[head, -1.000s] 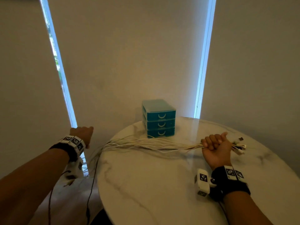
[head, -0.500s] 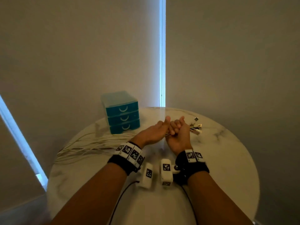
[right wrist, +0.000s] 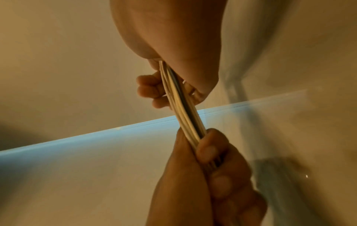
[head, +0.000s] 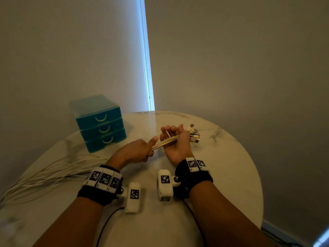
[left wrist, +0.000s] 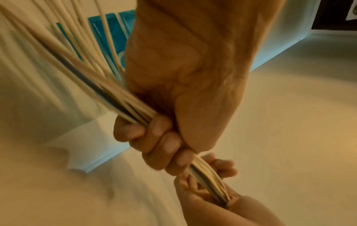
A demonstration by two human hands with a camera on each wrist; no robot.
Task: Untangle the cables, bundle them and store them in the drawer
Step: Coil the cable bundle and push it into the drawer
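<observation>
A bundle of several white cables (head: 164, 143) runs between my two hands above the marble table (head: 222, 175). My left hand (head: 142, 152) grips the bundle in a fist; its curled fingers (left wrist: 162, 143) wrap the cables (left wrist: 115, 100). Just to its right, my right hand (head: 175, 141) lies palm up with fingers (right wrist: 150, 90) curled round the same cables (right wrist: 183, 110). The USB plugs (head: 193, 134) stick out past the right hand. The loose ends (head: 44, 177) fan out over the table's left edge. A teal three-drawer unit (head: 100, 123) stands behind, all drawers closed.
The round table stands close to the grey walls, with a bright window strip (head: 146, 68) behind it. The drawer unit sits at the back left of the tabletop. Bare marble lies in front of and to the right of my hands.
My left hand came in from beyond the table's left edge and took hold of the bundle beside the right hand. The right hand has turned palm up, and the hands are now slightly apart.
</observation>
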